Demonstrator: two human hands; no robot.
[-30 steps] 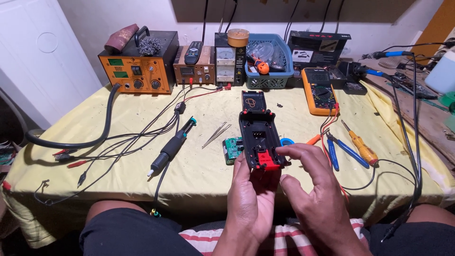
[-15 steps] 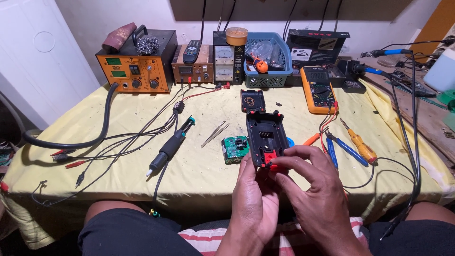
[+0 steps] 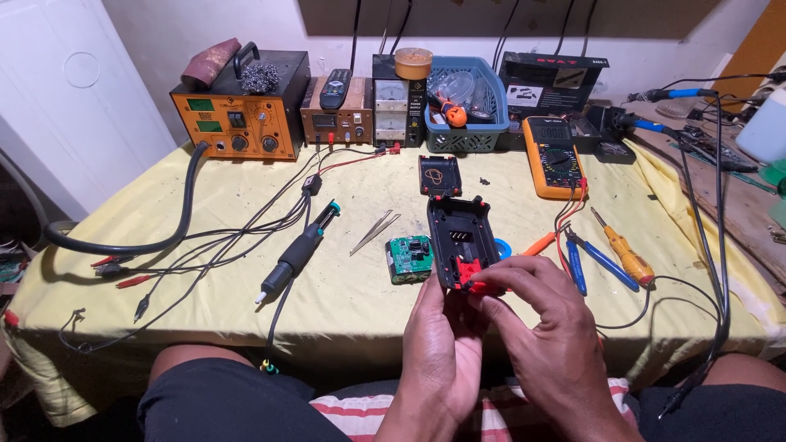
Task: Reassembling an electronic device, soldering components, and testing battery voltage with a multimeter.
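Both hands hold a black plastic housing (image 3: 463, 237) with a red latch piece at its near end, tilted up over the table's front edge. My left hand (image 3: 439, 344) supports it from below. My right hand (image 3: 544, 327) pinches the red latch with its fingertips. A green circuit board (image 3: 409, 258) lies on the yellow cloth just left of the housing. A second black housing part (image 3: 440, 174) lies farther back.
A black soldering handle (image 3: 299, 254) and tweezers (image 3: 374, 232) lie to the left among wires. An orange multimeter (image 3: 553, 155), blue-handled pliers (image 3: 585, 262) and an orange screwdriver (image 3: 626, 254) lie right. An orange rework station (image 3: 241, 115), power supplies and a blue basket (image 3: 467, 98) line the back.
The housing has tipped and come lower toward the table. My right fingers have shifted over its red latch end.
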